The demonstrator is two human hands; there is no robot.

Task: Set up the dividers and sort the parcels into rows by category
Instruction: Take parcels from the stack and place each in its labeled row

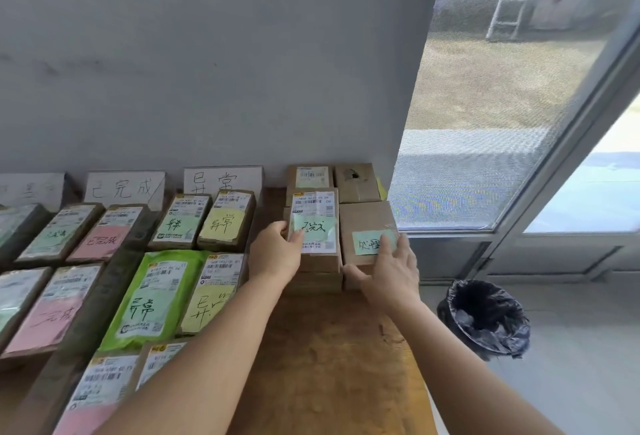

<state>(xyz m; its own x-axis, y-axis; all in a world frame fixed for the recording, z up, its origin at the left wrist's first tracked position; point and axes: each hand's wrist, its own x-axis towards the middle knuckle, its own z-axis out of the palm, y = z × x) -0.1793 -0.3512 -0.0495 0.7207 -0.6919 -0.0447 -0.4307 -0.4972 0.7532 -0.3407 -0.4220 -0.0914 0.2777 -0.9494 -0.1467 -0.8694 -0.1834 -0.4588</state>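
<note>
Several labelled parcels lie in rows on the wooden table [322, 348], below white divider cards [221, 180] that lean on the wall. At the back right stand stacks of brown parcels. My left hand [277, 252] grips the top parcel of the left stack [317, 223], which bears a shipping label and a green note. My right hand [389, 272] holds the neighbouring brown parcel [363, 223] with a green note, thumb at its front edge and fingers on its right side. Two more brown parcels [356, 181] sit behind, against the wall.
A second divider card [123, 188] and a third at the far left stand along the wall. A green plastic mailer [152, 299] lies in the middle row. A bin with a black bag [485, 317] stands on the floor to the right, below the window.
</note>
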